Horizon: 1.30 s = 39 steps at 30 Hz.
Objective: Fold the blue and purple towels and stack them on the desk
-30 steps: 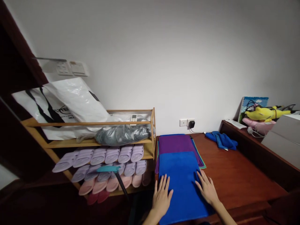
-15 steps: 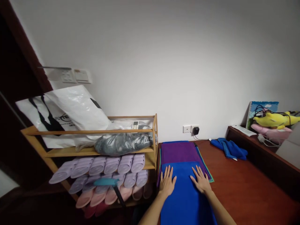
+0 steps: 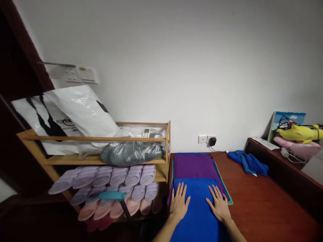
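Note:
A blue cloth [image 3: 199, 215] lies flat on the near part of a stack of cloths on the brown tabletop. Beyond its far edge shows a purple cloth [image 3: 193, 165], with green and blue edges peeking out underneath. My left hand [image 3: 179, 203] rests palm down on the left side of the blue cloth, fingers stretched out. On its right side lies my right hand [image 3: 219, 205], also flat with fingers spread. Neither hand grips anything. The near end of the blue cloth runs out of view.
Left of the table stands a wooden shoe rack [image 3: 101, 138] with lilac slippers [image 3: 118, 175] and a white bag [image 3: 80, 114]. A crumpled blue cloth [image 3: 248, 162] lies at the right, below a raised ledge holding a yellow plush toy [image 3: 299, 132]. A black plug [image 3: 212, 141] sits in the wall.
The view has shifted slightly. Both hands and the blue cloth's far edge sit a little lower in the picture, with more purple cloth showing. The hands stay flat.

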Each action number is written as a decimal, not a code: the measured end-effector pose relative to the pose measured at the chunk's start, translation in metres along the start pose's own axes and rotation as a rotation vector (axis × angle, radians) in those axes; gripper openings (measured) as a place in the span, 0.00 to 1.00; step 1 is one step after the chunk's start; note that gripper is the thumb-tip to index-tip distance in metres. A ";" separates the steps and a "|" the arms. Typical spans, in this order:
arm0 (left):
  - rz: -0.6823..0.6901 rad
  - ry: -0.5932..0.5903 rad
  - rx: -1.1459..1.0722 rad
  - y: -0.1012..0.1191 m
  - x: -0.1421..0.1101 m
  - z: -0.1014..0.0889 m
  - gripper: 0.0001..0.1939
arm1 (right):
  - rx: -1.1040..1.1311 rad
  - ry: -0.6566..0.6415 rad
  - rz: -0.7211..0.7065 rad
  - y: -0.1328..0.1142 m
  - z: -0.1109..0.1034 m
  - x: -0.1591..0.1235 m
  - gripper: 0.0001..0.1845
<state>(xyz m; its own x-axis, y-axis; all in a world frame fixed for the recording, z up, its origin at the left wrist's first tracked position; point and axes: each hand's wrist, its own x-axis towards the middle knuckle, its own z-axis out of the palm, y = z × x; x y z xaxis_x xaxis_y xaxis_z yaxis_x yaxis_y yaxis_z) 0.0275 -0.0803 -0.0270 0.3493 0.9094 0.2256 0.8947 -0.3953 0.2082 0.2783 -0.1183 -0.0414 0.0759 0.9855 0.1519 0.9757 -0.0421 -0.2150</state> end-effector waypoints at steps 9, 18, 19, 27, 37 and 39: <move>0.013 -0.021 -0.061 0.012 -0.061 -0.019 0.29 | 0.021 0.022 0.021 -0.008 -0.005 -0.068 0.37; 0.035 -0.124 -0.191 0.012 -0.133 -0.031 0.28 | 0.110 -0.057 0.032 -0.009 -0.016 -0.136 0.37; 0.031 -0.136 -0.209 0.010 -0.135 -0.037 0.26 | 0.127 -0.070 0.019 -0.005 -0.022 -0.135 0.34; 0.001 -0.125 -0.213 -0.010 -0.094 -0.096 0.23 | 0.262 -0.100 0.001 0.021 -0.064 -0.074 0.29; -0.184 -0.238 -0.508 -0.034 -0.067 -0.079 0.08 | 0.485 -0.216 0.075 0.027 -0.056 -0.059 0.16; -0.167 -0.232 -0.593 -0.037 -0.071 -0.085 0.10 | 0.559 -0.236 0.044 0.029 -0.067 -0.067 0.14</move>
<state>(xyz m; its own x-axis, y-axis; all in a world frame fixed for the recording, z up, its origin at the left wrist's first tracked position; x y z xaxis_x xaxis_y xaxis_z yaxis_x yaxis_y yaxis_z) -0.0539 -0.1416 0.0306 0.3293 0.9428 -0.0523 0.6603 -0.1902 0.7265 0.3153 -0.1967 0.0067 0.0033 0.9973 -0.0729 0.7121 -0.0535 -0.7000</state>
